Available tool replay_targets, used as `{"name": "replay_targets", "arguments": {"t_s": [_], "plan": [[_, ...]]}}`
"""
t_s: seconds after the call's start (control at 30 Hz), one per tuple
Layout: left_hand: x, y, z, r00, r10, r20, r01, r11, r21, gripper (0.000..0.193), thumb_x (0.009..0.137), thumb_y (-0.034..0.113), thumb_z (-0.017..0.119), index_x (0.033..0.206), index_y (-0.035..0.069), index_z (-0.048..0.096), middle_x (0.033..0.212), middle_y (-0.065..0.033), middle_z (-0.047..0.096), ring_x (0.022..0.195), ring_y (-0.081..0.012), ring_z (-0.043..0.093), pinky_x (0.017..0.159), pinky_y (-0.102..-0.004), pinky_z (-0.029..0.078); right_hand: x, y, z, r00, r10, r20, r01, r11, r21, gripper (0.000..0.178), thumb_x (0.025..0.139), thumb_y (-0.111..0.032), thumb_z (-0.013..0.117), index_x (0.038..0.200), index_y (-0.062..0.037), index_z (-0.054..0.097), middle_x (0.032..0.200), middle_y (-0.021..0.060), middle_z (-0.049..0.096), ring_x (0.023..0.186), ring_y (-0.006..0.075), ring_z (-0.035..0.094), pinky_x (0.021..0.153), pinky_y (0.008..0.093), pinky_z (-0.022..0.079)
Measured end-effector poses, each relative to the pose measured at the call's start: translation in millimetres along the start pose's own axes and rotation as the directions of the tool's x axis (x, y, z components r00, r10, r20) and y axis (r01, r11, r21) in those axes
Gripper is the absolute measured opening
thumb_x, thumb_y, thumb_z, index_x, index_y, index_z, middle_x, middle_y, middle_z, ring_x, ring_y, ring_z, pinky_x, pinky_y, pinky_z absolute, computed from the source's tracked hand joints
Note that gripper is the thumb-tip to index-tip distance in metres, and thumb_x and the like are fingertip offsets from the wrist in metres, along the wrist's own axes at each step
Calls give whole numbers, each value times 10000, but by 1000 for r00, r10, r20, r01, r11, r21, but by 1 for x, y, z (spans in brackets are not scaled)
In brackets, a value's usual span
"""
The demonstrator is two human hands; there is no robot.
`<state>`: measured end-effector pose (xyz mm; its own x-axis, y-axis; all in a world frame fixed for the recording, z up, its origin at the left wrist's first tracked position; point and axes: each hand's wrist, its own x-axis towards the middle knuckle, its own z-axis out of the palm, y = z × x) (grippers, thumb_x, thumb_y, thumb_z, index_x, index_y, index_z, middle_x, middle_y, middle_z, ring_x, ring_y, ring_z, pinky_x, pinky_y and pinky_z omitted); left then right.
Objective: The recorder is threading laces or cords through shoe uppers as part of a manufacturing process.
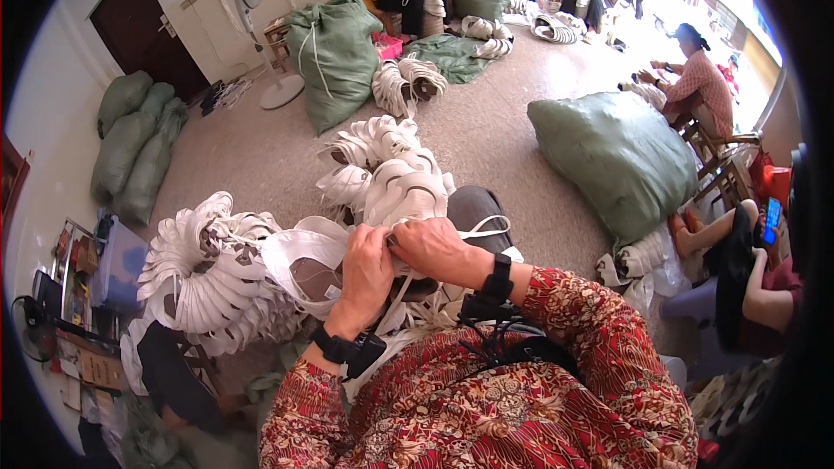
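Note:
In the middle, my left hand (368, 262) and my right hand (434, 247) meet with fingertips pinched together over a white shoe upper. A white shoelace (485, 227) loops out to the right of my right hand. Both hands are closed, and what lies exactly between the fingertips is hidden by the fingers. Just left of my left hand is a white shoe upper (276, 259) with a brownish lining. Beyond my hands a stack of white shoe uppers (401, 191) runs away from me. Another curved pile of nested shoe uppers (204, 274) sits at my left.
Green sacks (617, 161) bulge at the right, with another sack (334, 56) farther off and several along the left wall. A standing fan (282, 92) is by the door (143, 26). Several people sit around; one at right holds a phone (771, 220). A blue bin (122, 265) stands left.

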<state>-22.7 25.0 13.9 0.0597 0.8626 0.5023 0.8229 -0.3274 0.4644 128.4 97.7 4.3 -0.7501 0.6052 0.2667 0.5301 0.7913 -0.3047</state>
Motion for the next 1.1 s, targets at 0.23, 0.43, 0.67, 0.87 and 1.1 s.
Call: {"name": "replay_targets", "arguments": {"t_s": [0.23,0.43,0.67,0.87,1.1], "plan": [[-3,-7,-3,988,-153,7,152,975,-159,188,940,25,539,1101,-37,612,979,-186,602,909,-364,601,813,-425,481,-8,-6,-7,979,-128,-156,147,982,121,129,867,-132,589,865,-10,548,795,143,637,657,349,651,556,465,497],[-10,-10,-2,992,-129,8,129,983,-134,278,911,29,557,1180,-42,559,1029,-209,575,1000,-392,559,897,-454,455,-104,63,-49,954,242,179,-284,920,271,183,900,-184,551,828,-17,560,735,238,591,730,436,609,646,504,480],[-5,-7,-2,992,-117,49,119,992,-43,356,889,40,581,1233,-43,534,1078,-219,570,1050,-400,555,946,-452,459,-284,200,-17,772,593,227,-525,797,-299,274,841,-198,548,671,-1,638,714,256,623,707,422,651,638,518,511],[14,-3,-10,970,-174,173,198,971,-136,316,859,66,624,1168,15,588,992,-180,592,903,-364,610,813,-444,503,-223,158,-17,903,427,44,-426,904,-32,191,841,-178,621,767,-4,650,677,217,606,678,431,623,633,470,503],[29,-8,-1,981,6,192,15,994,-106,168,841,43,650,1006,21,632,946,-145,597,870,-350,622,764,-427,514,-85,72,-32,987,124,-102,-62,879,472,182,963,-173,548,923,-4,603,880,196,640,842,393,634,746,460,502]]}}
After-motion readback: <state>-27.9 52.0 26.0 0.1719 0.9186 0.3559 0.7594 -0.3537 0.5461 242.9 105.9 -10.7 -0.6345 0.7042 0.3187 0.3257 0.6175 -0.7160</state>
